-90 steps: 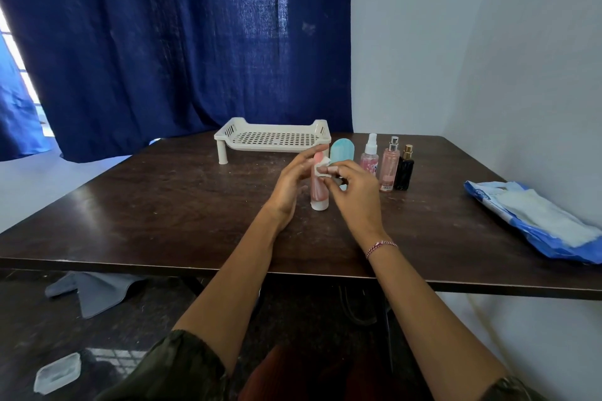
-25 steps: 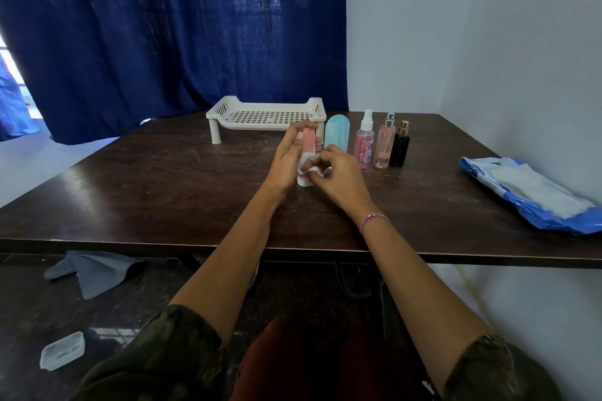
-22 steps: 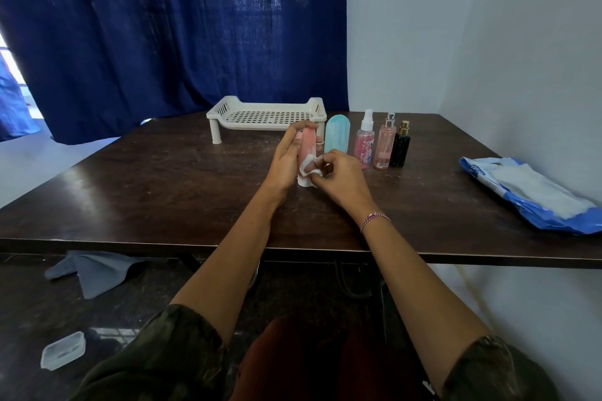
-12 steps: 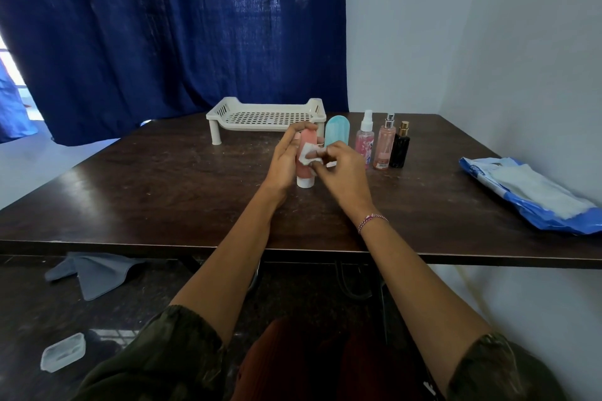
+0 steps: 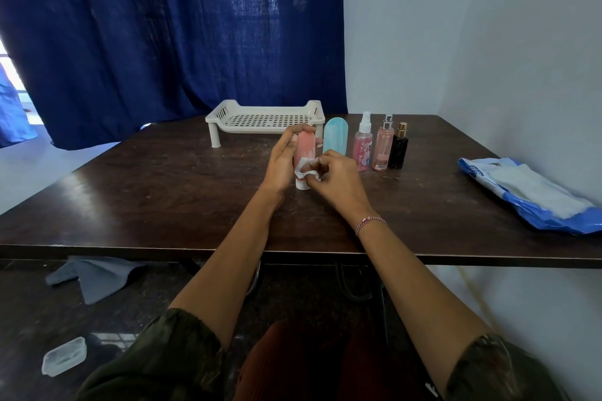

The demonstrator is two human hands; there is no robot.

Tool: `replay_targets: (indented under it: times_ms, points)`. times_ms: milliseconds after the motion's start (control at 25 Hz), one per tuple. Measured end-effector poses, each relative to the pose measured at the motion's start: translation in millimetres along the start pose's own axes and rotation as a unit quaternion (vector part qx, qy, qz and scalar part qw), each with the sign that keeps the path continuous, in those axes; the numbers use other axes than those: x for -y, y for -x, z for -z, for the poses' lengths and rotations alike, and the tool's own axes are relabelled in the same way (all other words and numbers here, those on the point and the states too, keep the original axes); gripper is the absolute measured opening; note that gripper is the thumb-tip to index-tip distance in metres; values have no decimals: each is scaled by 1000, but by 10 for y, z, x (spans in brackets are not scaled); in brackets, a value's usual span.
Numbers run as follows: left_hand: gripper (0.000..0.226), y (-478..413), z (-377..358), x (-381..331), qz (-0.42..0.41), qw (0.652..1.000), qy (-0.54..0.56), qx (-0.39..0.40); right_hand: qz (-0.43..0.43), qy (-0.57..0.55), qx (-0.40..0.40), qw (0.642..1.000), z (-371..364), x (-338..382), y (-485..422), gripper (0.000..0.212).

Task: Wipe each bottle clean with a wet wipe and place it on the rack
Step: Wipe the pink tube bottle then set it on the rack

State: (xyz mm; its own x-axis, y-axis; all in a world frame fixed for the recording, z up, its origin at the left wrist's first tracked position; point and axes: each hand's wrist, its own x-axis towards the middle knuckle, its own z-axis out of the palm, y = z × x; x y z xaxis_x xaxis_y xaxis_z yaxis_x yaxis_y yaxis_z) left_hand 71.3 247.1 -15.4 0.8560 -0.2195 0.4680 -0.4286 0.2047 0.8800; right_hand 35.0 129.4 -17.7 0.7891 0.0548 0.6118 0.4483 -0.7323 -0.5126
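Observation:
A pink tube bottle (image 5: 305,146) stands cap-down on the dark table. My left hand (image 5: 282,162) holds it from the left, fingers reaching over its top. My right hand (image 5: 335,176) pinches a crumpled white wet wipe (image 5: 305,169) against the bottle's lower front. Just behind stands a teal tube bottle (image 5: 335,139). To its right stand a pink spray bottle (image 5: 363,144), a taller pink perfume bottle (image 5: 384,146) and a small black perfume bottle (image 5: 398,148). The white slotted rack (image 5: 265,119) sits at the back of the table with nothing on it.
A blue wet-wipe pack (image 5: 534,192) lies open at the table's right edge by the wall. Dark table surface (image 5: 156,185) stretches to the left. A grey cloth (image 5: 94,275) and a clear plastic lid (image 5: 64,356) lie on the floor. Blue curtains hang behind.
My right hand has slid the wipe down the pink bottle from its upper part to its lower part. My left hand keeps its hold on the bottle.

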Motion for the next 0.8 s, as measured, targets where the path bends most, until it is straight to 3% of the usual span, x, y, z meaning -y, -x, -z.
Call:
replay_targets:
  times_ms: [160,320,440,640,800]
  points:
    - [31,-29,36,47,-10,1000,-18,1,-15,-15,-13,1000,4,6,-5,17]
    - [30,-15,32,21,-16,1000,-21,6,-28,-22,-87,996,29,2,-29,16]
    - [29,-7,35,3,-25,999,-28,2,13,-31,-119,992,32,27,-27,19]
    - [30,2,37,5,-22,999,-42,-14,87,-13,-60,994,19,35,5,20]
    - [30,7,31,-13,-26,998,-58,-16,48,-22,-31,998,8,-17,-2,17]
